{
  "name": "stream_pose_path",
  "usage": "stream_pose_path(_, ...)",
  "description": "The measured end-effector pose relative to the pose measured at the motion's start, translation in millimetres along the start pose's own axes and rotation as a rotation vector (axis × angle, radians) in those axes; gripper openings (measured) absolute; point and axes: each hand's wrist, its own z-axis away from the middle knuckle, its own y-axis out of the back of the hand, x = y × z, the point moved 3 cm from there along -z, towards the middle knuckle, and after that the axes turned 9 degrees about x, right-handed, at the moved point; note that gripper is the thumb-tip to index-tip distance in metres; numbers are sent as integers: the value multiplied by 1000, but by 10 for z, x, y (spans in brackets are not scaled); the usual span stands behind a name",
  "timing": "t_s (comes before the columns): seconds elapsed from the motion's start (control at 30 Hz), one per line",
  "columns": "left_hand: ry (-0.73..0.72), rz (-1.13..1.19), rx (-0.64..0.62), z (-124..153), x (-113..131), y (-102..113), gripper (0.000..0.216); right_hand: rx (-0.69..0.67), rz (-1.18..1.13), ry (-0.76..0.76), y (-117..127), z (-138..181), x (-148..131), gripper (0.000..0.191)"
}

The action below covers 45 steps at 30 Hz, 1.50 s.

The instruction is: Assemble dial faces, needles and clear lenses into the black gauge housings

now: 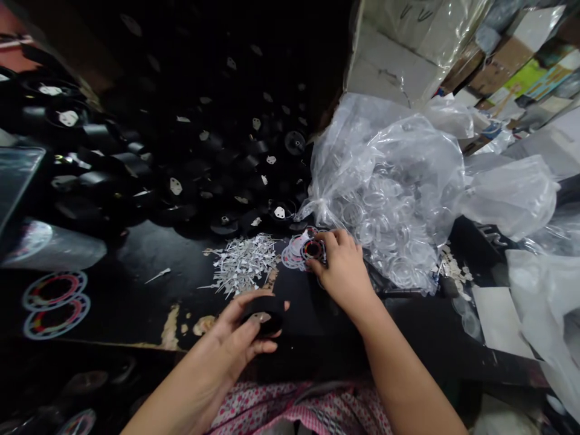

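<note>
So the left hand (244, 329) is wrapped around a black round part (268, 307) just above the near edge of the desk (149, 302), thumb on its face next to a small pale patch. The right hand (342, 260) has thumb and forefinger set a narrow gap apart on a little pile of printed rings (294, 252). I can't tell if it's actually got hold of one, and the hand itself covers part of the pile.

Space is tight. A heap of white pointers (247, 263) sits right beyond the left hand, just beside those rings, with one loose pointer (159, 275) off to the left. Behind that there's a big dark spread of more black round parts (176, 208), most of it lost in shadow. On the right, a bulging plastic bag (399, 211) full of clear round pieces crowds up close to the right hand.

Far left, two more printed rings (58, 302) overlap near a clear container (72, 249) on its side. Over on the right: small pale bits (454, 269), a white card (502, 320) and more crumpled plastic (544, 326). Cardboard boxes (507, 60) are stacked at the back right.
</note>
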Motion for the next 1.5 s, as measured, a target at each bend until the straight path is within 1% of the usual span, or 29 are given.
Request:
stream_pose_path(0.1, 52, 160, 7, 39, 30, -65, 22, 1, -66, -13, -16, 41, -21, 37)
stream_pose_path(0.2, 109, 252, 49, 57, 71, -114, 19, -5, -127, -11, -33, 65, -19, 29)
stream_pose_path(0.27, 143, 288, 63, 50, 90, -155, 26, 5, -284, -24, -32, 94, -19, 24)
stream_pose_path(0.33, 157, 320, 60, 24, 107, -205, 31, -25, -546, -33, -21, 154, -46, 20)
stream_pose_path(0.4, 134, 355, 57, -15, 126, -250, 31, -57, -762, -41, 17, 236, -92, 17)
stream_pose_path(0.47, 89, 379, 61, -54, 135, -279, 29, -3, -841, -62, 90, 314, -137, 15)
stream_pose_path(0.53, 53, 377, 69, -75, 119, -294, 25, 71, -871, -67, 166, 371, -197, 16)
stream_pose_path(0.57, 41, 368, 63, -76, 104, -302, 23, 82, -887, -51, 191, 391, -242, 18)
stream_pose_path(0.63, 15, 344, 42, -60, 72, -319, 21, 59, -899, 2, 210, 412, -343, 21)
stream_pose_path(0.7, -14, 302, 34, -35, 50, -328, 21, 30, -859, 20, 198, 414, -417, 20)
stream_pose_path(0.83, -47, 143, 66, -21, 28, -292, 32, -53, -812, -65, 156, 401, -429, 7)
stream_pose_path(0.9, -50, 99, 55, -31, 16, -267, 36, -88, -831, -74, 153, 400, -409, 6)
stream_pose_path(1.07, -66, 83, 45, -38, 5, -243, 38, -128, -921, -142, 144, 405, -356, 6)
stream_pose_path(1.23, -73, 22, -2, -37, 14, -272, 40, -137, -876, -119, 156, 407, -366, 5)
stream_pose_path(1.4, -53, 74, -33, -49, -21, -280, 31, -172, -988, -267, 101, 418, -345, 7)
stream_pose_path(1.5, -25, 96, -26, -46, -38, -284, 31, -185, -993, -298, 74, 410, -332, 9)
